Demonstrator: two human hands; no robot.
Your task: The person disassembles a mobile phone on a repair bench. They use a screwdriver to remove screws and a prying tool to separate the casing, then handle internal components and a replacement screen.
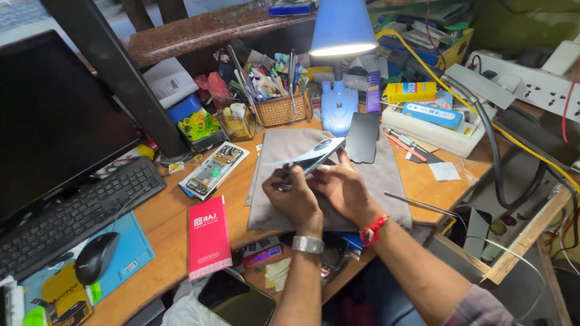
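Observation:
Both my hands hold a smartphone (pixel 314 154) tilted on edge above a grey cloth mat (pixel 386 175) in the middle of the wooden desk. My left hand (pixel 291 194), with a metal watch on its wrist, grips the phone's lower end together with a thin metal tool (pixel 283 186). On the other side my right hand (pixel 344 187), with a red thread on the wrist, supports the phone. The phone's back with its camera ring faces up and left. A dark flat panel (pixel 362 137) lies on the mat just behind the phone.
An opened phone body (pixel 214 169) and a red box (pixel 208 236) lie left of the mat. A keyboard (pixel 72 214), a mouse (pixel 95 257) and a monitor (pixel 54 121) fill the left. A blue lamp (pixel 341 36), a tool basket (pixel 281 108) and a power strip (pixel 531 78) stand behind.

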